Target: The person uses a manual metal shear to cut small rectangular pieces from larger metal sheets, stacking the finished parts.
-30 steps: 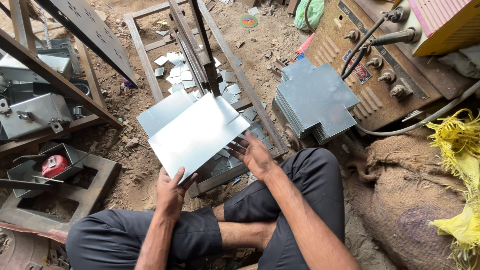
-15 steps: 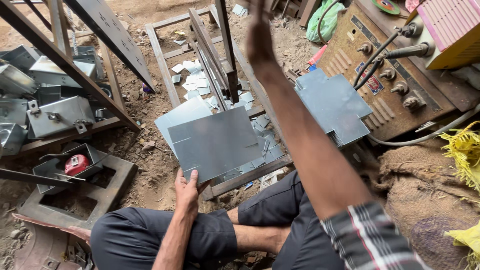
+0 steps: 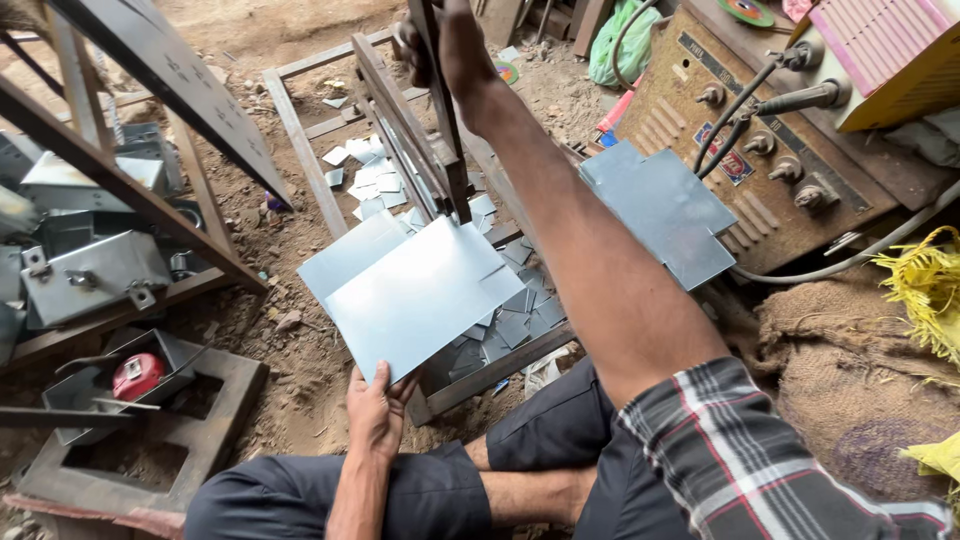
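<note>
The person wore dark trousers (image 3: 400,500), creased at the knees, and a checked shirt (image 3: 760,460) in grey, white and dark red, its sleeve rolled above the elbow. Both forearms were bare. The left hand (image 3: 375,410) and the right hand (image 3: 450,40) were bare too, without gloves, rings or a watch.
</note>
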